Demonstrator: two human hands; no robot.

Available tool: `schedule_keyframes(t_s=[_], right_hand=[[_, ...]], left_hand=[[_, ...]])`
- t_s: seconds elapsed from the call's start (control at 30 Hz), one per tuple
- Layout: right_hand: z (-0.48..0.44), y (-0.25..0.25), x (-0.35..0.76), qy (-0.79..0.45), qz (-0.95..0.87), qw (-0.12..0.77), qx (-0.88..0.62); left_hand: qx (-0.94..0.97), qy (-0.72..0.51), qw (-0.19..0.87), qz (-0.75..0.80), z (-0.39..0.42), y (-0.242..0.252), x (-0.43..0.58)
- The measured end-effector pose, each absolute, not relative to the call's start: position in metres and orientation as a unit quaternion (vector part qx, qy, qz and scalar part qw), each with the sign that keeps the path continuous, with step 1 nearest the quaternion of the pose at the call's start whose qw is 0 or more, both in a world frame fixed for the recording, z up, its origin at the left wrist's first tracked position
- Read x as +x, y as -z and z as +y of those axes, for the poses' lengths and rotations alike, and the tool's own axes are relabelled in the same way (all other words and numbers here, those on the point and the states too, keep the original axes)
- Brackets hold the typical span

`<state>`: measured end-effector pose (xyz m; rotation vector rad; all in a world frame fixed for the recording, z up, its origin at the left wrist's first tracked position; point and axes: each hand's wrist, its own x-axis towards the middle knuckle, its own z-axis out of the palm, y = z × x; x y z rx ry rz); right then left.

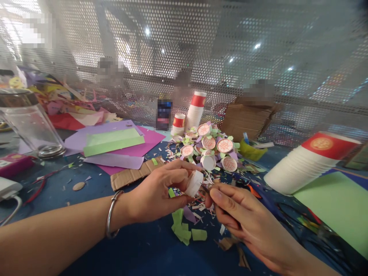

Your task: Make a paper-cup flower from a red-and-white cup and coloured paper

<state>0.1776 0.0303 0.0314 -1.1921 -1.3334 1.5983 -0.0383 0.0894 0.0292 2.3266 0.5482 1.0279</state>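
Note:
My left hand (163, 189), with a silver bangle on its wrist, pinches a short white paper cup bottom (195, 183) between thumb and fingers. The fingers of my right hand (240, 211) are closed around a thin dark pointed tool (204, 188). Its tip is close to the cup bottom's right edge; whether they touch I cannot tell. Most of the tool is hidden in the hand, so its kind is unclear. Just beyond both hands lies a heap of cut cup bottoms (208, 143) with red patterns and green and purple paper bits. Green paper scraps (181, 228) lie below the hands.
At right a tall stack of red-and-white paper cups (312, 161) leans beside green paper (337, 207). Two smaller cup stacks (196, 111) stand at the back. Purple paper (112, 161), a cardboard strip (135, 174) and a glass jar (34, 122) are on the left.

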Motion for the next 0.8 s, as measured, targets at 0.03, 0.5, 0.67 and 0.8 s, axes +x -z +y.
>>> schedule_keyframes(t_s=[0.03,0.5,0.67,0.8], right_hand=[[0.0301,-0.0315,0.1779,-0.623,-0.514,0.363,-0.464],[0.0317,-0.0299,0.1791,-0.627,-0.506,0.351,-0.477],[0.0317,-0.0299,0.1772,-0.614,-0.518,0.351,-0.481],[0.0322,-0.0293,0.1764,-0.614,-0.517,0.34,-0.489]], left_hand=[[0.862,-0.38,0.267,0.202,0.0892,-0.0294,-0.0385],[0.889,-0.362,0.225,0.165,0.0962,-0.0244,-0.0423],[0.901,-0.341,0.207,0.168,0.0956,-0.0255,-0.0432],[0.912,-0.319,0.188,0.175,0.0933,-0.0303,-0.0441]])
